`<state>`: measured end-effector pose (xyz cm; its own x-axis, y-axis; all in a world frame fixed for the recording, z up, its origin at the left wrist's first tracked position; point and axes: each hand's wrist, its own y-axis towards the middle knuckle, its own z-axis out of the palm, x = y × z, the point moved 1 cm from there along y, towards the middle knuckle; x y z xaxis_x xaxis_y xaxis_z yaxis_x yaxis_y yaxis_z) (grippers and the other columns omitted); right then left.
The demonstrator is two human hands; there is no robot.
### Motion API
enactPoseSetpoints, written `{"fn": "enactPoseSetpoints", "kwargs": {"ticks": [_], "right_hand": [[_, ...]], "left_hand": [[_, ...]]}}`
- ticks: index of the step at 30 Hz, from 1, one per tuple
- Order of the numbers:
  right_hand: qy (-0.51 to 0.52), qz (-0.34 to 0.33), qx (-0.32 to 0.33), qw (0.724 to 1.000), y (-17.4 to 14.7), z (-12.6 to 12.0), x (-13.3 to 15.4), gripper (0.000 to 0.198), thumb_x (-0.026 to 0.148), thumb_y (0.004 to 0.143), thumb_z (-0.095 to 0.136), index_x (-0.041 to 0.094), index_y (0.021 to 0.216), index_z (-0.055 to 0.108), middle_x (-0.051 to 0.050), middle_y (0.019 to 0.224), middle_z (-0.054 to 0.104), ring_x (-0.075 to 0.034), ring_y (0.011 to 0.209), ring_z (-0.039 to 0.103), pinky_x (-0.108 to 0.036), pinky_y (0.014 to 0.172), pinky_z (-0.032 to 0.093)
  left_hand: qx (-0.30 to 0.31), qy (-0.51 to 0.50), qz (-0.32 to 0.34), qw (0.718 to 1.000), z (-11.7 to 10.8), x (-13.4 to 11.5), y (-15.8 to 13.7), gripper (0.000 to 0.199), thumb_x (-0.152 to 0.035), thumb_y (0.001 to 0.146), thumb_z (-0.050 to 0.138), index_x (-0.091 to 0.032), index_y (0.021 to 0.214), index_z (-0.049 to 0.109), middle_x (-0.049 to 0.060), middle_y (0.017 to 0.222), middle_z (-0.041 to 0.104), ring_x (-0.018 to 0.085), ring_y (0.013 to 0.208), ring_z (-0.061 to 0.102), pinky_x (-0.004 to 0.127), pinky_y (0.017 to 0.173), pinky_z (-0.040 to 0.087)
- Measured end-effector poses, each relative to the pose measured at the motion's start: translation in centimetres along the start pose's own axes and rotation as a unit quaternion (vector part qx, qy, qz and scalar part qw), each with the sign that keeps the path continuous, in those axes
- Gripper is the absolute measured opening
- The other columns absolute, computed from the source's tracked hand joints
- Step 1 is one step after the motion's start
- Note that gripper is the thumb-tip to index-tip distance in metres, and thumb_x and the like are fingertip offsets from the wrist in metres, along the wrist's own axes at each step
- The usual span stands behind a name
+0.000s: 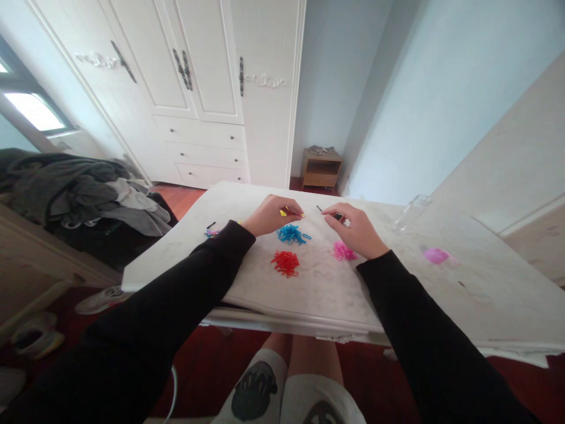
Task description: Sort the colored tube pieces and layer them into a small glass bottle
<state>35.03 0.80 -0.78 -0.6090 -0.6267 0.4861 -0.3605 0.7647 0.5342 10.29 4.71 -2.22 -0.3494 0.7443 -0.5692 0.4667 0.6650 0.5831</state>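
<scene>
Blue pile (290, 234): items being held beyond it.
Yellow piece (283, 211) being pinched by left hand (277, 214), just beyond; dark rod (319, 208) being pinched by right hand (353, 228), farther right; red pile (285, 263) lying nearer, pink pile (344, 251) rightward.

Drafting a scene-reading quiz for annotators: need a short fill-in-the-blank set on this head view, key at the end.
1. Directly beyond the red pile lies a pile colored ____.
2. Seen from the person's side, the pink pile lies to the ____ of the red pile.
3. The bright color showing within the curled left hand is ____.
4. Both sleeves are ____.

Missing words: blue; right; yellow; black.
</scene>
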Motion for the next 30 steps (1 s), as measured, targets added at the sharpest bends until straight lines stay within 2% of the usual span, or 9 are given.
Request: {"fn": "enactPoseSetpoints", "kwargs": {"ticks": [2, 5, 8, 13, 16, 19, 21, 25, 30], "right_hand": [[-0.023, 0.054, -0.043, 0.997, 0.1, -0.6, -1.3, 0.022, 0.033, 0.092, 0.058, 0.020, 0.097, 0.075, -0.009, 0.102, 0.076, -0.026, 0.094, 0.070, -0.040, 0.082, 0.055], [-0.072, 0.100, -0.035, 0.992, 0.1, -0.9, -2.9, 0.019, 0.030, 0.088, 0.058, 0.019, 0.091, 0.074, -0.009, 0.101, 0.077, -0.026, 0.095, 0.069, -0.041, 0.085, 0.054], [-0.112, 0.105, -0.006, 0.988, -0.1, -0.6, -3.9, 0.017, 0.029, 0.088, 0.059, 0.020, 0.086, 0.073, -0.009, 0.103, 0.078, -0.028, 0.101, 0.068, -0.043, 0.092, 0.052], [-0.163, 0.122, -0.005, 0.979, -0.4, -0.3, -4.7, 0.016, 0.030, 0.088, 0.058, 0.021, 0.087, 0.072, -0.009, 0.104, 0.078, -0.028, 0.104, 0.066, -0.044, 0.098, 0.050], [-0.175, 0.123, -0.009, 0.977, -0.5, -0.4, -5.1, 0.016, 0.030, 0.087, 0.058, 0.021, 0.086, 0.071, -0.009, 0.104, 0.077, -0.027, 0.103, 0.065, -0.044, 0.098, 0.049], [-0.177, 0.113, -0.019, 0.978, -0.5, -0.5, -5.3, 0.015, 0.030, 0.087, 0.058, 0.021, 0.081, 0.069, -0.009, 0.100, 0.075, -0.027, 0.100, 0.064, -0.043, 0.097, 0.049], [-0.177, 0.107, -0.027, 0.978, -0.4, -0.4, -5.3, 0.015, 0.029, 0.086, 0.058, 0.022, 0.078, 0.068, -0.009, 0.097, 0.073, -0.027, 0.097, 0.064, -0.044, 0.096, 0.050], [-0.180, 0.100, -0.045, 0.978, -0.3, -0.4, -5.0, 0.015, 0.029, 0.085, 0.058, 0.023, 0.074, 0.065, -0.008, 0.092, 0.071, -0.027, 0.094, 0.062, -0.043, 0.093, 0.050], [-0.174, 0.105, -0.038, 0.978, -0.3, -0.4, -4.7, 0.016, 0.028, 0.085, 0.057, 0.023, 0.071, 0.063, -0.008, 0.092, 0.071, -0.027, 0.094, 0.063, -0.043, 0.092, 0.050]], "left_hand": [[0.000, 0.007, -0.001, 1.000, 0.0, 0.0, 0.0, 0.008, -0.022, 0.082, 0.075, -0.016, 0.083, 0.080, 0.006, 0.083, 0.080, 0.015, 0.074, 0.073, 0.025, 0.075, 0.057], [0.005, 0.016, -0.006, 1.000, 0.0, 0.1, 0.0, 0.010, -0.023, 0.082, 0.073, -0.016, 0.083, 0.080, 0.005, 0.080, 0.080, 0.015, 0.072, 0.071, 0.025, 0.072, 0.056], [0.007, 0.013, -0.010, 1.000, 0.2, 0.3, 0.0, 0.012, -0.025, 0.082, 0.073, -0.016, 0.082, 0.080, 0.006, 0.078, 0.079, 0.014, 0.068, 0.070, 0.024, 0.068, 0.055], [0.006, -0.043, -0.015, 0.999, 0.2, 0.3, 0.1, 0.011, -0.025, 0.080, 0.076, -0.015, 0.079, 0.078, 0.006, 0.078, 0.079, 0.015, 0.071, 0.072, 0.024, 0.069, 0.057], [0.074, -0.136, -0.045, 0.987, -0.1, -0.2, -0.1, 0.018, -0.030, 0.077, 0.083, -0.012, 0.078, 0.077, 0.008, 0.077, 0.078, 0.015, 0.069, 0.073, 0.023, 0.066, 0.059], [0.199, -0.225, -0.096, 0.949, -0.4, -0.7, -0.4, 0.031, -0.038, 0.071, 0.090, -0.011, 0.080, 0.078, 0.010, 0.074, 0.078, 0.017, 0.062, 0.074, 0.023, 0.058, 0.060], [0.257, -0.260, -0.123, 0.923, -0.5, -1.0, -0.6, 0.036, -0.041, 0.067, 0.093, -0.011, 0.080, 0.079, 0.012, 0.074, 0.078, 0.018, 0.061, 0.075, 0.023, 0.056, 0.060], [0.311, -0.292, -0.142, 0.893, -0.4, -1.0, -0.9, 0.037, -0.044, 0.063, 0.095, -0.013, 0.078, 0.081, 0.012, 0.072, 0.078, 0.019, 0.056, 0.074, 0.024, 0.053, 0.061], [0.334, -0.303, -0.153, 0.879, -0.2, -0.5, -1.0, 0.034, -0.043, 0.065, 0.094, -0.016, 0.082, 0.083, 0.012, 0.076, 0.080, 0.021, 0.059, 0.076, 0.024, 0.053, 0.062]]}}
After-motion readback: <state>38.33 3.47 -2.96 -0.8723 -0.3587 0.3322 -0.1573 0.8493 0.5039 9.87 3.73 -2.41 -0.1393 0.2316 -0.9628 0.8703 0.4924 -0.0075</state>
